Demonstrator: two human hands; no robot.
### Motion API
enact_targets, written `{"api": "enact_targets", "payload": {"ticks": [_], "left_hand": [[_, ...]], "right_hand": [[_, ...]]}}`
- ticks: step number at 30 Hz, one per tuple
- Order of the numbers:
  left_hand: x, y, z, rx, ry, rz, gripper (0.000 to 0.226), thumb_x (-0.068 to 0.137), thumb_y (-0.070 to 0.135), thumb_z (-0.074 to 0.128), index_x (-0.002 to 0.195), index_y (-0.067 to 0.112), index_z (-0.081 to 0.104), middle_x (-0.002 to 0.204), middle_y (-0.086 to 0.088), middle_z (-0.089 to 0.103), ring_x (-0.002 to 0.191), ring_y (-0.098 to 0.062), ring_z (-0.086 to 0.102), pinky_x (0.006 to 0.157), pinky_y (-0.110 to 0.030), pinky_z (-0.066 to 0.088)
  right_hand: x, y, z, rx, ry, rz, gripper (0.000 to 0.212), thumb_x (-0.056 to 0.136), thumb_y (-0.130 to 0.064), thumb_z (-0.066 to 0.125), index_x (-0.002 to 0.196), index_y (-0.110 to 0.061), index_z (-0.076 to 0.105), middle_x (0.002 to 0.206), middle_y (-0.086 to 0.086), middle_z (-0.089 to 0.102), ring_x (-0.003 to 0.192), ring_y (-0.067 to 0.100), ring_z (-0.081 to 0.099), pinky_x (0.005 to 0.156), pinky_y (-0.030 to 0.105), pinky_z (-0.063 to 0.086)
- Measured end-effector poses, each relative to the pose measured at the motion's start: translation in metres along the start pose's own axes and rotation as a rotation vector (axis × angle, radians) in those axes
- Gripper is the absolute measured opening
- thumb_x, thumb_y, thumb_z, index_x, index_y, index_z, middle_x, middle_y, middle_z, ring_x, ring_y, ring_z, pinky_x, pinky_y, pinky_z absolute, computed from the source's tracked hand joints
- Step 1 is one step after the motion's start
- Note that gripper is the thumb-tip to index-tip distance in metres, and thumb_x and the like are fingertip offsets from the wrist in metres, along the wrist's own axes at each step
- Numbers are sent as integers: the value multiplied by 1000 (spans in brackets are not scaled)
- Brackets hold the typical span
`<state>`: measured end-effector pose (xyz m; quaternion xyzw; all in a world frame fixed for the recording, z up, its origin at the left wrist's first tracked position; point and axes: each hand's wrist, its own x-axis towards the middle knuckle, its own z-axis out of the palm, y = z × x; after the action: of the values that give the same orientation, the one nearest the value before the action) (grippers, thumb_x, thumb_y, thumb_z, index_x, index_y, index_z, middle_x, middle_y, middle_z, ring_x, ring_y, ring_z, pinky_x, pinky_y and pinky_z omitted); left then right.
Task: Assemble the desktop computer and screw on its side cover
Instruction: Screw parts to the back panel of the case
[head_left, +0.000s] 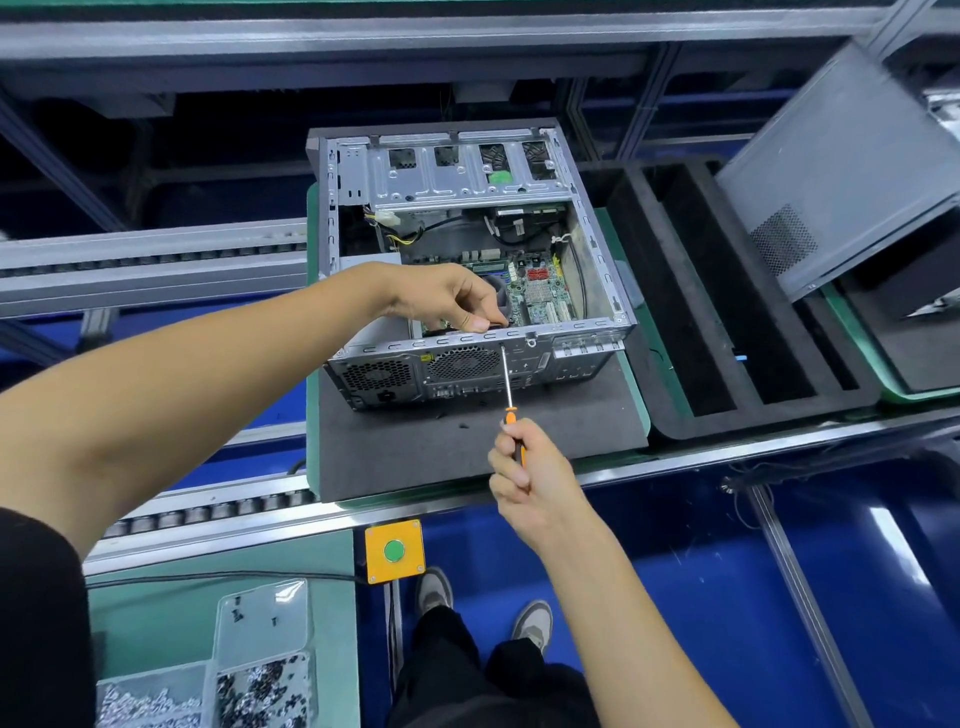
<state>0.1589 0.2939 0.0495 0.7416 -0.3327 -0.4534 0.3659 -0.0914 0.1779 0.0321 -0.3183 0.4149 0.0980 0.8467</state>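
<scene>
1. Computer case (467, 249): frame centre, open side up, on a grey foam pad (441, 447).
2. Screwdriver (508, 384): tip at the case's rear top edge; keep it square to the screw.
3. Right hand (530, 467): fingers wrapped round the handle.
4. Left hand (447, 299): fingers pinching at the rim, steadying.
5. Side cover (841, 171): upper right, not yet fitted.

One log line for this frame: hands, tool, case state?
left hand: pinching case rim | right hand: screwdriver, tip at rear rim | side: open

The open computer case (467, 270) lies on a foam pad (467, 452), with a slotted foam tray (748, 322) just to its right. Nearer, to the left, a screw tray (260, 670) sits on the counter (156, 613); a button box (395, 552) stands right of it.
</scene>
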Motion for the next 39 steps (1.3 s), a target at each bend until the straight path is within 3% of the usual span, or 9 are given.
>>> {"api": "enact_targets", "payload": {"ticks": [2,9,14,16,22,24,26,31,39], "left_hand": [[2,0,0,16,1,7,12,98,9,64,108,12,70,84,19,70,73,3,59,62,-18,46],[3,-1,-2,43,-7,-24,23,99,10,63,119,0,64,81,22,68,69,1,55,70,-29,38],[3,0,-2,22,-6,-16,23,100,6,61,119,-6,61,78,22,67,64,8,55,58,-21,37],[3,2,-1,3,-13,-10,15,99,6,61,114,3,65,79,17,66,60,7,52,49,-17,36],[0,4,0,1,-6,-26,16,99,8,62,114,11,68,78,17,65,62,4,53,49,-14,39],[0,3,0,6,-5,-39,15,99,10,63,109,19,70,80,14,64,69,-2,53,57,-22,39],[-1,4,1,13,0,-43,14,99,11,63,104,22,70,86,8,64,75,-7,51,64,-27,36],[0,8,0,-20,-27,-32,13,99,7,62,103,17,68,88,-6,56,69,-12,40,58,-28,24],[0,6,-2,-6,-16,-56,16,99,10,64,108,19,72,79,8,58,73,-13,42,62,-28,28]], "right_hand": [[1,2,0,70,-44,52,15,93,-4,55,84,-14,48,62,-3,51,36,6,30,30,18,19],[4,19,1,-1036,502,-757,28,92,-21,60,76,-17,38,59,-5,51,50,19,40,45,31,33],[0,6,9,96,-109,72,18,94,-8,53,78,-13,47,58,-2,43,34,8,27,28,21,20],[-1,9,12,139,-121,96,17,95,-9,53,79,-13,49,58,-2,44,35,7,30,29,19,22],[2,27,7,-969,522,-719,24,92,-25,59,90,-28,36,64,-7,63,53,17,56,48,30,34],[7,25,2,-1141,541,-843,28,94,-23,58,93,-28,31,65,-8,58,56,20,54,49,35,34],[8,19,1,-979,420,-725,21,95,-16,56,87,-20,37,61,-5,58,51,21,49,47,36,36],[8,-1,-4,165,-118,124,21,97,-8,49,78,-16,47,57,-6,41,32,6,25,26,19,17],[6,17,0,-1000,447,-715,27,89,-15,60,76,-19,36,63,1,52,52,18,41,46,32,35]]}}
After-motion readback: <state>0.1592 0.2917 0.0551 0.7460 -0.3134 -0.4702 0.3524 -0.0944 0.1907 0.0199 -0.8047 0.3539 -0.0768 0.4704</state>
